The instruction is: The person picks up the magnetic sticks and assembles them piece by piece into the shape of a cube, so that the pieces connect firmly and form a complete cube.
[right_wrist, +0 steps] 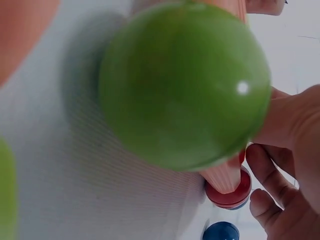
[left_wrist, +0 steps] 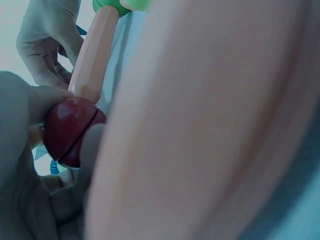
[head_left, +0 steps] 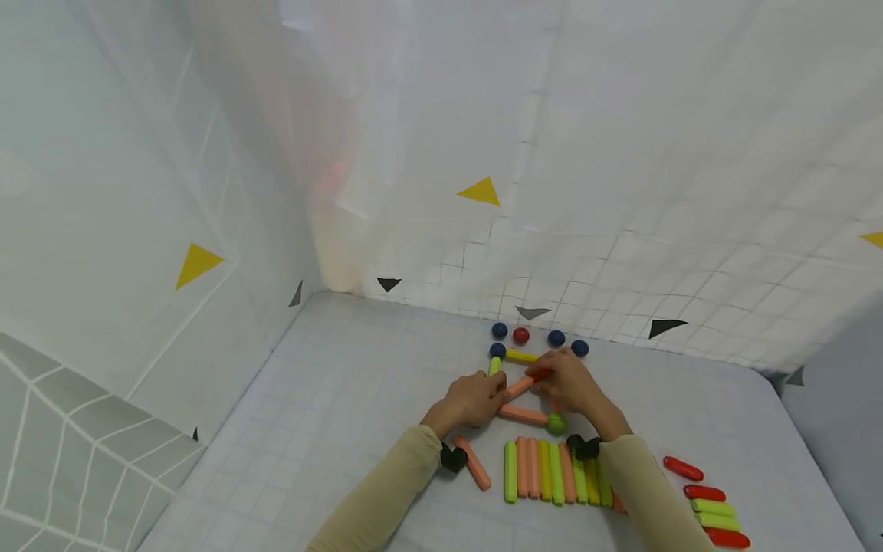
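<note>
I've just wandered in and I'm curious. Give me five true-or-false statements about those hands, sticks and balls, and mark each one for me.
1. The left hand pinches a held red ball. True.
2. The balls along the back of the table are all blue. False: a back red ball sits among the blue balls.
3. The green ball is at the end of a pink stick. True.
4. Every stick on the table lies in one row. False: for one, a separate pink stick lies apart, to the left of the row of sticks.
5. The person wears gloves. False: the left hand and the right hand are both bare.
</note>
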A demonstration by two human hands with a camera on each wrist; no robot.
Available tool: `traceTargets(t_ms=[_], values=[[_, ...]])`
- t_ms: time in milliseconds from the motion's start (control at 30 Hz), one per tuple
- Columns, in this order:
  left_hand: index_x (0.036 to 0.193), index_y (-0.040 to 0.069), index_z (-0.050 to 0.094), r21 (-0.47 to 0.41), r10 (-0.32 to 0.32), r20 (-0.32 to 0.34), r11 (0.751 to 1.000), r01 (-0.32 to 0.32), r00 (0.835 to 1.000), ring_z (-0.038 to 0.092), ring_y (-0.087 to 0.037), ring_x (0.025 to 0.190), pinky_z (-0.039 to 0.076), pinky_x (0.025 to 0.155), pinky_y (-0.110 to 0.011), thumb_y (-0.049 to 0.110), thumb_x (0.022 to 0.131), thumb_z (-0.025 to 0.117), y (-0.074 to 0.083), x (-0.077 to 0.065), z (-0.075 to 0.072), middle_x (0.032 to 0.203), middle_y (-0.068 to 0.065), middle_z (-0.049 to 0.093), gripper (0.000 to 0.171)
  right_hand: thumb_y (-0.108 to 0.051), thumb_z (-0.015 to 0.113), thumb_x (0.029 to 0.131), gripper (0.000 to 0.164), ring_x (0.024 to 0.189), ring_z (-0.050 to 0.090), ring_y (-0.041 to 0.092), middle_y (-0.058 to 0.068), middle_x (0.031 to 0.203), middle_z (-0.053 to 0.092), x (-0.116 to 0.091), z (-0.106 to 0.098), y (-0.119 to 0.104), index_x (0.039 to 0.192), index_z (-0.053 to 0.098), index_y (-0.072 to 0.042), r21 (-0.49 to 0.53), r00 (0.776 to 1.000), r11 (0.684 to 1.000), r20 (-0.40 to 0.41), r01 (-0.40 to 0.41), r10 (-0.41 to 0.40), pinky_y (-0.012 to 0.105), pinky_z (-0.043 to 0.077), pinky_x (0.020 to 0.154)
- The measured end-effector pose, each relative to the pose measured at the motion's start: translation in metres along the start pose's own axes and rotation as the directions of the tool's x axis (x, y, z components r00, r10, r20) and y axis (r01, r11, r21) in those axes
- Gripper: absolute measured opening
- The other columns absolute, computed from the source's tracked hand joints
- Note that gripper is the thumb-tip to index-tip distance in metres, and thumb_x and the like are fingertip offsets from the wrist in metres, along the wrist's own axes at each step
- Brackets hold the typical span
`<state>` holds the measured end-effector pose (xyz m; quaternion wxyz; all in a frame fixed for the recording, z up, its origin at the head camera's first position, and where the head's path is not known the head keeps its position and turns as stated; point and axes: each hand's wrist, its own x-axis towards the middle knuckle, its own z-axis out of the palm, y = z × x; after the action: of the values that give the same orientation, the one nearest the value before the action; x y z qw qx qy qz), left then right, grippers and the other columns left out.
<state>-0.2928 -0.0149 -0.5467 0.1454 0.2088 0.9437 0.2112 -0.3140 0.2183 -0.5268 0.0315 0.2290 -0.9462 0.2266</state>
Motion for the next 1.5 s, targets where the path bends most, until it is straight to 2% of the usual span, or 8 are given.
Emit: traceTargets(t_ms=[133,267,467,733,900,1000,1233,1500], values=[[0.126,0.028,0.059,-0.068,0.018,-0.026,0.998,-0.020,1.000,0.051,-0.015,0.074,0.038,0.063,-0.029,0.046,0.111,0.050,-0.001,-0.008,-0.003,0.089,0.001,0.056,0.025,-0.006,0.087,0.085,0.027,0.101,0.058,0.031,0.009,0.110,0.079,-0.007,-0.005,0.003,0.111,0.082,-0.010,0.036,0.998,0.999,-0.058,-0.001,0.003,0.047,0.045,0.088],[0.141,0.032,0.055,-0.110,0.047,-0.058,0.992,-0.054,0.997,0.051,-0.015,0.074,0.039,0.063,-0.029,0.045,0.110,0.052,-0.008,-0.017,-0.004,0.093,0.001,0.055,0.034,-0.012,0.082,0.093,0.023,0.101,0.061,0.035,0.012,0.112,0.078,-0.027,-0.015,0.004,0.116,0.080,-0.007,0.095,0.990,0.992,-0.112,-0.080,0.090,0.049,0.048,0.086],[0.138,0.031,0.057,-0.207,0.073,-0.075,0.974,-0.087,0.995,0.056,-0.012,0.081,0.046,0.070,-0.028,0.048,0.106,0.061,-0.021,-0.034,-0.006,0.103,0.001,0.062,0.036,-0.025,0.077,0.099,0.014,0.091,0.061,0.022,-0.001,0.093,0.077,-0.068,-0.019,-0.030,0.106,0.080,-0.013,0.135,0.969,0.964,-0.057,-0.231,0.240,0.037,0.049,0.081],[0.119,0.029,0.062,-0.462,0.077,-0.064,0.881,-0.098,0.995,0.065,-0.013,0.069,0.055,0.063,-0.029,0.032,0.102,0.072,-0.038,-0.037,-0.002,0.112,0.001,0.069,0.020,-0.047,0.084,0.089,0.029,0.059,0.050,0.007,-0.010,0.068,0.057,-0.101,0.022,-0.117,0.088,0.070,-0.021,0.049,0.944,0.955,0.175,-0.292,0.280,0.024,0.040,0.054],[0.118,0.027,0.063,-0.557,0.057,-0.071,0.826,-0.087,0.996,0.064,-0.015,0.064,0.055,0.059,-0.029,0.030,0.100,0.076,-0.041,-0.035,0.001,0.110,0.002,0.067,0.023,-0.050,0.089,0.082,0.040,0.057,0.047,0.009,-0.007,0.065,0.053,-0.105,0.038,-0.143,0.085,0.068,-0.017,-0.155,0.928,0.931,0.132,-0.329,0.350,0.026,0.038,0.053],[0.117,0.023,0.063,-0.593,0.039,-0.081,0.801,-0.080,0.996,0.064,-0.015,0.064,0.055,0.059,-0.029,0.028,0.098,0.079,-0.042,-0.035,0.003,0.110,0.001,0.067,0.025,-0.045,0.089,0.083,0.035,0.056,0.047,0.010,-0.006,0.065,0.053,-0.105,0.041,-0.148,0.085,0.069,-0.016,-0.192,0.917,0.914,0.115,-0.358,0.383,0.027,0.038,0.052],[0.116,0.016,0.065,-0.622,0.029,-0.104,0.778,-0.088,0.994,0.063,-0.013,0.066,0.056,0.060,-0.028,0.026,0.095,0.082,-0.045,-0.035,0.003,0.110,-0.001,0.068,0.029,-0.033,0.082,0.088,0.022,0.059,0.054,0.010,-0.006,0.070,0.060,-0.105,0.026,-0.138,0.090,0.072,-0.013,0.062,0.908,0.910,0.126,-0.410,0.401,0.028,0.042,0.054],[0.116,0.015,0.066,-0.624,0.026,-0.115,0.776,-0.093,0.993,0.064,-0.014,0.066,0.056,0.059,-0.029,0.023,0.095,0.082,-0.043,-0.036,0.002,0.110,-0.001,0.069,0.027,-0.023,0.076,0.101,0.027,0.077,0.064,0.015,0.010,0.109,0.075,-0.083,0.008,-0.108,0.120,0.065,-0.007,0.397,0.917,0.873,-0.157,-0.282,0.368,0.023,0.053,0.062]])
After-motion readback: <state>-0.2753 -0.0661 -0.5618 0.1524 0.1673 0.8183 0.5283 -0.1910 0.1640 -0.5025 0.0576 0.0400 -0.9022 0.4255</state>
